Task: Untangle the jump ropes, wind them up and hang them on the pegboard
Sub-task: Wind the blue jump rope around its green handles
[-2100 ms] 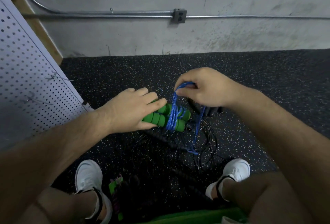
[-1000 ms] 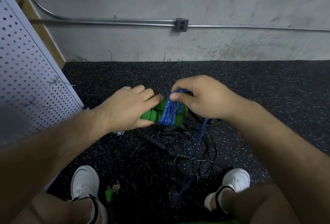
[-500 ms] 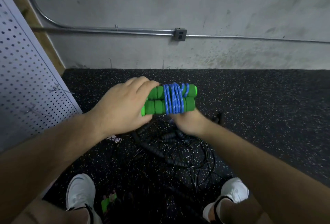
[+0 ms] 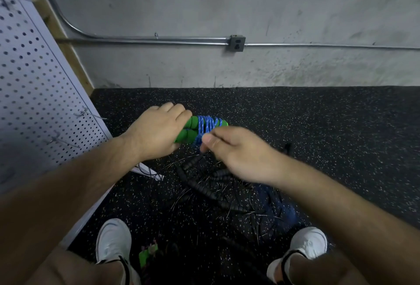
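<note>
While the left hand (image 4: 156, 132) clamps the two green foam handles (image 4: 192, 123) side by side, fingers curled fully round their pegboard-side ends, the right hand (image 4: 238, 150) pinches the blue braided cord (image 4: 205, 125) between thumb and forefinger at the near edge of the wrap. The bundle is held in the air to the right of the pegboard (image 4: 34, 80), roughly level with its wire hooks (image 4: 91, 114). The cord lies in several close turns round both handles. Winding appears nearly finished, with the tail yet to be secured.

Handling: the bundle is judged light. The foam is soft and grippy; the cord is limp and liable to unwind if the pinch is released. Take hold across the wrapped turns, or by the handles with one finger pressing the tail down.

The tangle of black ropes (image 4: 204, 189), beaded and thin, lies on the speckled rubber floor (image 4: 329, 137), farther right of the pegboard and below the hands, not yet sorted
</note>
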